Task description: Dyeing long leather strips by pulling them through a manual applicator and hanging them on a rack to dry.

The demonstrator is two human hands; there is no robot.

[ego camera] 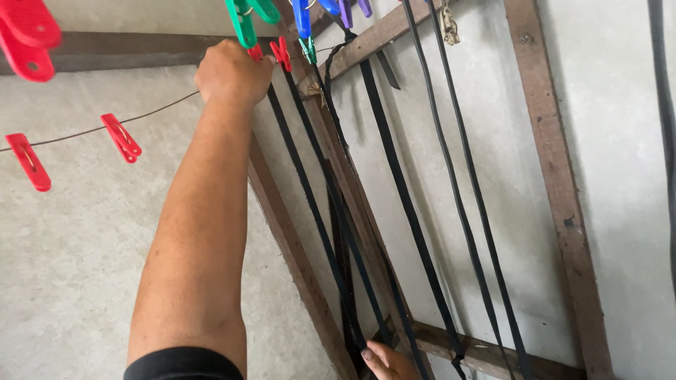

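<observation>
Head view: left hand (232, 74) is raised, fingers closed on a red clothespin (256, 52) on the wire line (91, 130), pinning a black strap (310, 204). Right hand (389, 362), below, pinches the strap's lower end. Judged step: pegging; next, the fingertips must seat the pin.

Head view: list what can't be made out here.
- Left hand: its fingers are turned away behind the knuckles, so its hold on the red peg is hidden.
- Right hand: mostly cut off by the bottom edge; its grip on the black straps is unclear.
- Green peg and blue peg: their tops are cut off by the top edge.
- Wire: runs behind the left arm.
</observation>
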